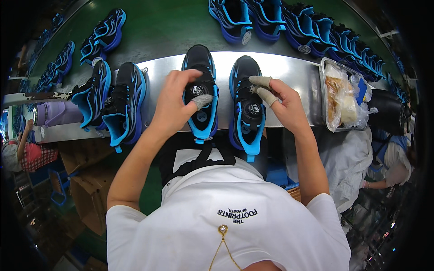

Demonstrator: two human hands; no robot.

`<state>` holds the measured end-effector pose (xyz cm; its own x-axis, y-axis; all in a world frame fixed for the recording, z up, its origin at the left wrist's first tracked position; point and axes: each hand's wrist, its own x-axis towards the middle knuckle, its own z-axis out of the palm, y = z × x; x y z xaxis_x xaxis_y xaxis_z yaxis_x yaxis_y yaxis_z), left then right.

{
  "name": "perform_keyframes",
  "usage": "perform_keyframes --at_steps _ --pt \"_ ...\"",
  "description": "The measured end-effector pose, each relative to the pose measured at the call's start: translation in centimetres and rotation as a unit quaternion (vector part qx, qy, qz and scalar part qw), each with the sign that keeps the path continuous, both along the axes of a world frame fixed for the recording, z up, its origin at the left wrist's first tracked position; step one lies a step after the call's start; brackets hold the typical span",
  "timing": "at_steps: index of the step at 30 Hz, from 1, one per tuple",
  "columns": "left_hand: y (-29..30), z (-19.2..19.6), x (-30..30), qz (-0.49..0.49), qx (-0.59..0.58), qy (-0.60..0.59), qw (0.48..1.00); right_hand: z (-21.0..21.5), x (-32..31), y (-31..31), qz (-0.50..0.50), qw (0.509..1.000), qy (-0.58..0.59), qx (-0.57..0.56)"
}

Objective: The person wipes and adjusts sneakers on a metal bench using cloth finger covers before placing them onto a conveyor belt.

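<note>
Two black sneakers with bright blue lining and purple-blue soles stand side by side before me, toes away, each with a round dial on its tongue. My left hand (177,97) curls over the left sneaker (199,61), index finger and covered thumb on either side of its dial (197,90). My right hand (282,101) bends toward the right sneaker (246,67), its thumb and index fingertips drawn close together at the upper's right edge, above that sneaker's dial (252,108). Pale coverings wrap the right thumb and index finger. What lies between those fingertips is too small to make out.
More sneakers (124,101) stand left on the metal ledge (298,86), beside a lilac bottle (58,113). A tray (327,97) of plastic-wrapped items sits right. Beyond, the green belt (167,27) carries further sneakers (230,20). Cardboard boxes (90,194) are below left; other people show at both sides.
</note>
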<state>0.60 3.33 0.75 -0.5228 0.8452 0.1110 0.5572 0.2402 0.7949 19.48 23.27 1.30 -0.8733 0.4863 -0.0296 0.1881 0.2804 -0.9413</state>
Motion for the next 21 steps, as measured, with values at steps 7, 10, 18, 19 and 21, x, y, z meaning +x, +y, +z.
perform_keyframes --at_steps 7,10,18,19,21 --pt "-0.4 -0.1 -0.5 -0.023 0.041 -0.121 0.992 0.1 -0.4 0.0 0.016 1.000 -0.021 -0.015" --pt "-0.1 -0.3 -0.2 0.011 0.005 -0.040 0.999 -0.2 -0.6 0.1 0.010 0.998 -0.001 -0.056" --pt "-0.1 0.2 -0.3 0.003 0.026 -0.026 0.999 -0.5 -0.9 0.4 0.014 0.998 -0.009 -0.063" --pt "0.0 0.1 -0.2 0.004 0.026 -0.026 0.999 -0.6 -0.8 0.4 0.013 0.998 -0.011 -0.063" --pt "0.2 -0.4 -0.1 0.034 0.001 -0.063 0.997 -0.4 -0.9 0.2 0.018 0.998 -0.013 -0.062"
